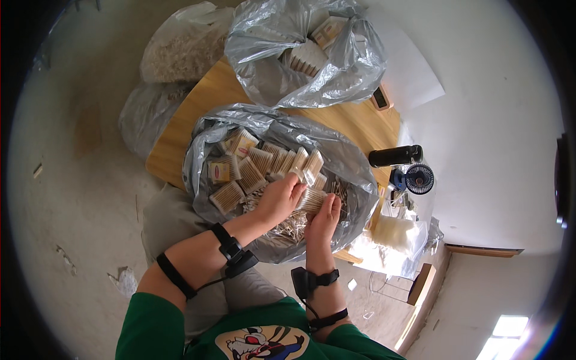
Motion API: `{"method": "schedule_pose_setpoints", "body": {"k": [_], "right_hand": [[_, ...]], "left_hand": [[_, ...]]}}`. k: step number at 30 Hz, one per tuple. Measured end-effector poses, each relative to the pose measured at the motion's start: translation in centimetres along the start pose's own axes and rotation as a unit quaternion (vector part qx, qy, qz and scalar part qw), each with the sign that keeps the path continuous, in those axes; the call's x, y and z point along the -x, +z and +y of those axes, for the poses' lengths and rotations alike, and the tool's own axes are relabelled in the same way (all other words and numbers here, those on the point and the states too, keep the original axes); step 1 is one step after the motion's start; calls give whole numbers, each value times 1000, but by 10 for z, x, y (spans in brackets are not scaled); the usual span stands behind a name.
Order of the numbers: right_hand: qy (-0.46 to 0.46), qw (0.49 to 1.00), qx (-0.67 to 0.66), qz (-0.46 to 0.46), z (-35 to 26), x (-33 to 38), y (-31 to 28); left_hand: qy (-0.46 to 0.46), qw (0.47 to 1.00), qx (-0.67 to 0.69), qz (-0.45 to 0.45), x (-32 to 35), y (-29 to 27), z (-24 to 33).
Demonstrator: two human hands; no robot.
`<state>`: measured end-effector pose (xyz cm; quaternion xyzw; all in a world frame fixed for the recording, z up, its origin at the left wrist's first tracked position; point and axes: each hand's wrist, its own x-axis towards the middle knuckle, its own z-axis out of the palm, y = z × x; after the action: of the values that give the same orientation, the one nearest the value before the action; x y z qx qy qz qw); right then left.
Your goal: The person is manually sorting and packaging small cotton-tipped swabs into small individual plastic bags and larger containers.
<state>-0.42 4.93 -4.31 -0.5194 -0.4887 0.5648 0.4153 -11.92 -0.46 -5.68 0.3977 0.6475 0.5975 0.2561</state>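
Note:
An open grey plastic bag [207,207] holds several clear packs of cotton swabs [251,174] and many loose cotton swabs [291,230]. Over its right part, my left hand [280,199] is closed with the fingertips pinching a pack of cotton swabs [307,170]. Just beside it, my right hand [324,221] has its thumb and fingers around a bundle of cotton swabs [313,200]. My hands nearly meet, and the fingers hide part of both things. Whether a wrapper still covers the right bundle, I cannot tell.
Beneath the bag is a wooden table [171,150]. A second grey bag [258,66] with more packs stands at the far side. Filled clear bags [180,51] lie off its left. To the right are a black cylinder [396,156] and a small fan [419,179].

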Motion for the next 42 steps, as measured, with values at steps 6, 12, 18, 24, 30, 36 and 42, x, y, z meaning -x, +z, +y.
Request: {"method": "schedule_pose_setpoints", "body": {"k": [6,12,18,24,30,36,42], "right_hand": [[46,998,-11,-50,3,7,5],[17,997,-79,20,1,7,2],[6,999,-48,25,0,7,1],[46,998,-41,-14,4,18,13],[-18,999,-38,1,7,0,-8],[1,998,-41,45,9,-13,-35],[-2,997,37,69,6,-30,-73]], "left_hand": [[16,999,-39,5,1,-3,-1],[22,999,-36,13,3,-3,1],[12,999,-24,20,5,-1,4],[20,998,-46,44,8,0,4],[48,996,-71,25,3,-4,4],[49,994,-89,25,-2,-6,-1],[35,995,-86,46,-15,-19,-9]]}}
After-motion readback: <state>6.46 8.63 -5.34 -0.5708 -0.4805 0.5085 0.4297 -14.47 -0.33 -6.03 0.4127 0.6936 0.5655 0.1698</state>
